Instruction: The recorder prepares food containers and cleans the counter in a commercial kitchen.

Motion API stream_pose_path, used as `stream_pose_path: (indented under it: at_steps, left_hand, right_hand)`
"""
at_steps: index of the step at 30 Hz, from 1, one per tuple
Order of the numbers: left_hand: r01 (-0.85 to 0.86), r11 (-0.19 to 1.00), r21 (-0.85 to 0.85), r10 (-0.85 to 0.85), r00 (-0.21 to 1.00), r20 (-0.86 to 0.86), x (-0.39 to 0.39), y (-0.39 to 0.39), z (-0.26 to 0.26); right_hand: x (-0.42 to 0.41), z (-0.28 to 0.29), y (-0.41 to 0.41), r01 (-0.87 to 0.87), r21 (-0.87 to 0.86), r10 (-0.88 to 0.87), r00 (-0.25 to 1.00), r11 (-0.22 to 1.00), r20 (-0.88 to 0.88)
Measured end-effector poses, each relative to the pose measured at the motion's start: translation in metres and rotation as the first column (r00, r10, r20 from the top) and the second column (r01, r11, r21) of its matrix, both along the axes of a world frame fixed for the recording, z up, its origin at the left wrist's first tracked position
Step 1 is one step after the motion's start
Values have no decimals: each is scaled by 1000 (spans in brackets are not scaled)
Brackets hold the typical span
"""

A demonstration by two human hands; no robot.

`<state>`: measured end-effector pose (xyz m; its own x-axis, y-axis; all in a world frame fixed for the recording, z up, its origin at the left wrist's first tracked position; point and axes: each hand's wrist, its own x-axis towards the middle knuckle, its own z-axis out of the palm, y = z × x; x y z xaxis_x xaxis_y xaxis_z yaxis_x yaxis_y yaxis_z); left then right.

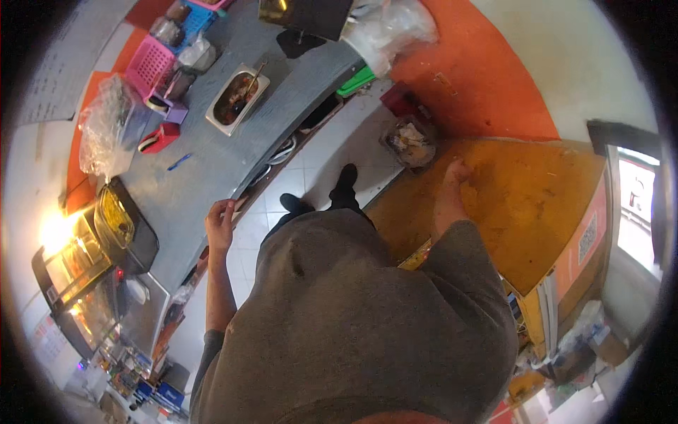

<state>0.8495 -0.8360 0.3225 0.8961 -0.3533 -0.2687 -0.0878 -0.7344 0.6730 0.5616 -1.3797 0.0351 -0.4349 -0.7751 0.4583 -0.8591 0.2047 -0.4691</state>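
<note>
My left hand (218, 225) is raised at the front edge of the grey counter (212, 164), fingers bent, with nothing clearly visible in it. My right hand (456, 172) is over the orange-brown tabletop (519, 201), its fingers curled in and no object seen in them. On the grey counter stands a rectangular metal food pan (214, 114) with reddish-brown food and a utensil (258, 74) in it. A blue pen (179, 162) lies nearer my left hand, beside a red tape dispenser (160, 139) and a purple one (172, 111).
A lit glass display case (79, 265) stands left, near a black container with a yellow bagged item (114, 217). Pink basket (151, 66) and plastic bags (114, 127) line the back. A lined waste bin (410, 143) stands on the tiled floor beside the tabletop.
</note>
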Motion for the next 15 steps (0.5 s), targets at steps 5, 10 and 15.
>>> stream_pose_path:
  at_steps: [5, 10, 15]
  left_hand:
    - [-90, 982, -167, 98, 994, 42, -12, 36, -15]
    - [-25, 999, -20, 30, 964, 265, -41, 40, 9]
    - [-110, 971, 210, -4, 878, 479, -76, 64, 35]
  right_hand:
    - [14, 21, 24, -352, -56, 354, 935, 935, 37]
    - [103, 75, 115, -762, 370, 412, 615, 532, 673]
    - [196, 113, 311, -898, 396, 429, 286, -193, 857]
